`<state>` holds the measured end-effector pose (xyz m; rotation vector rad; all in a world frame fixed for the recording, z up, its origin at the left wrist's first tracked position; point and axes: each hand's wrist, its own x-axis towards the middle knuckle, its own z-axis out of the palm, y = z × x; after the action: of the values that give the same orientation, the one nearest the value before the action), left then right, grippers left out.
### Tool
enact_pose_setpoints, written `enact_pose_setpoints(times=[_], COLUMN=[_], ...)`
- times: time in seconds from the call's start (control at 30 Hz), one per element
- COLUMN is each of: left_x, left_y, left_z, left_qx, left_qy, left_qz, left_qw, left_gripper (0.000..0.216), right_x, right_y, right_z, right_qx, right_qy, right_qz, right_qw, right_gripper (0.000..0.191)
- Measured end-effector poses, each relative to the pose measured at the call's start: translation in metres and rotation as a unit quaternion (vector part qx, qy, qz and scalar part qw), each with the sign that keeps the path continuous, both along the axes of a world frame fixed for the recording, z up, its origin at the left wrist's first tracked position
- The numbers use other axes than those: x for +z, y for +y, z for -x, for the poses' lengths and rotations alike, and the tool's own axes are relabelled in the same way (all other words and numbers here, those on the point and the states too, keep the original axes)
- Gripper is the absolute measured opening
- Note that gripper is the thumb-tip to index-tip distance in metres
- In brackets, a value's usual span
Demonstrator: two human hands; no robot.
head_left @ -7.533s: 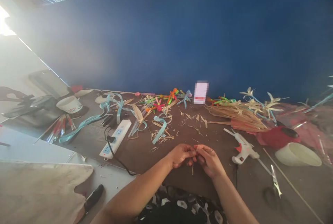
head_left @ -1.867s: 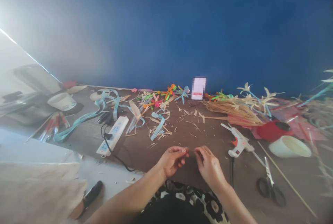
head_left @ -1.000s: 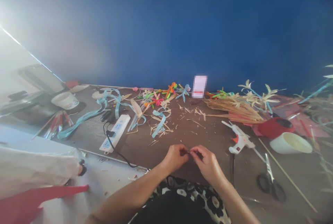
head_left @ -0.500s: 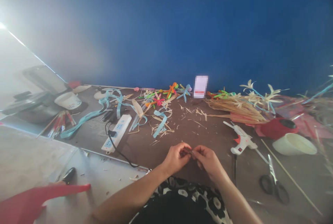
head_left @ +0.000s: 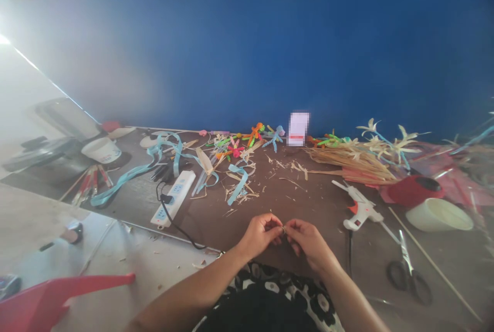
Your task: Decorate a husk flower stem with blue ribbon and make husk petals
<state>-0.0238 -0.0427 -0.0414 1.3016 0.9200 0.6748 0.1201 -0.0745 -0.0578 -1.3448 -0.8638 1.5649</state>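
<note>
My left hand [head_left: 260, 233] and my right hand [head_left: 309, 242] meet over the near edge of the brown table [head_left: 309, 203], fingertips pinched together. Between them is a small thin piece [head_left: 283, 229], pale and too small to name. Both hands hover just above the tabletop, in front of my flower-print lap. The white glue gun [head_left: 360, 211] lies to the right of my right hand, and black-handled scissors [head_left: 409, 270] lie further right.
A white power strip [head_left: 173, 198] with a black cable lies left. Blue ribbons [head_left: 127, 177], straw scraps [head_left: 241, 188] and coloured pieces litter the back. Dried straw bundle [head_left: 351, 164], red object [head_left: 411, 190] and white bowl [head_left: 438, 214] sit right. A red plastic chair [head_left: 50, 298] stands lower left.
My hands stay pinched together, with small finger movements on the piece. At the lower left a pale shape has left view and a red chair shows now.
</note>
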Motion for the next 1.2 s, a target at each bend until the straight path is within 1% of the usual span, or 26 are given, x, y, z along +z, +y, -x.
enact_pose_setpoints(times=[0.1, 0.2, 0.3, 0.4, 0.5, 0.6, 0.67, 0.73, 0.83, 0.9, 0.93, 1.07, 1.2], left_x=[-0.001, -0.002, -0.003, -0.005, -0.004, -0.001, 0.000, 0.001, 0.000, 0.000, 0.001, 0.005, 0.007], left_y=[0.001, 0.002, 0.001, 0.001, 0.004, 0.009, 0.011, 0.012, 0.010, 0.009, 0.008, 0.006, 0.005], left_z=[-0.001, -0.004, -0.007, -0.008, -0.005, -0.001, 0.001, 0.002, 0.000, -0.001, -0.002, -0.003, -0.004], left_qx=[0.019, 0.049, 0.056, 0.039, 0.007, -0.032, -0.047, -0.042, -0.008, 0.008, 0.012, 0.014, 0.020], left_qy=[-0.017, -0.017, -0.022, -0.051, -0.094, -0.149, -0.180, -0.196, -0.199, -0.195, -0.194, -0.174, -0.107], left_qz=[0.021, 0.030, 0.049, 0.124, 0.230, 0.333, 0.390, 0.420, 0.420, 0.404, 0.392, 0.333, 0.241], left_qw=[0.999, 0.998, 0.997, 0.990, 0.969, 0.931, 0.902, 0.885, 0.885, 0.894, 0.899, 0.926, 0.964], left_gripper=[0.021, 0.022, 0.023, 0.021, 0.018, 0.017, 0.017, 0.016, 0.013, 0.012, 0.012, 0.017, 0.024], right_x=[0.001, 0.005, 0.007, 0.006, 0.004, 0.004, 0.006, 0.010, 0.019, 0.023, 0.025, 0.029, 0.030], right_y=[-0.002, -0.004, -0.005, -0.004, -0.004, -0.003, -0.002, -0.003, -0.005, -0.006, -0.007, -0.006, -0.006], right_z=[0.002, 0.003, 0.003, 0.002, 0.002, 0.002, 0.003, 0.004, 0.005, 0.005, 0.004, 0.001, -0.001], right_qx=[-0.029, -0.061, -0.047, -0.033, -0.020, -0.014, -0.017, -0.035, -0.051, -0.038, -0.029, -0.010, -0.004], right_qy=[-0.045, -0.144, -0.236, -0.258, -0.224, -0.182, -0.188, -0.235, -0.328, -0.361, -0.365, -0.351, -0.362], right_qz=[-0.030, -0.098, -0.155, -0.161, -0.141, -0.121, -0.130, -0.166, -0.240, -0.266, -0.270, -0.261, -0.250], right_qw=[0.998, 0.983, 0.958, 0.952, 0.964, 0.976, 0.973, 0.957, 0.912, 0.893, 0.891, 0.899, 0.898], right_gripper=[0.024, 0.021, 0.015, 0.016, 0.017, 0.019, 0.019, 0.015, 0.010, 0.010, 0.011, 0.013, 0.014])
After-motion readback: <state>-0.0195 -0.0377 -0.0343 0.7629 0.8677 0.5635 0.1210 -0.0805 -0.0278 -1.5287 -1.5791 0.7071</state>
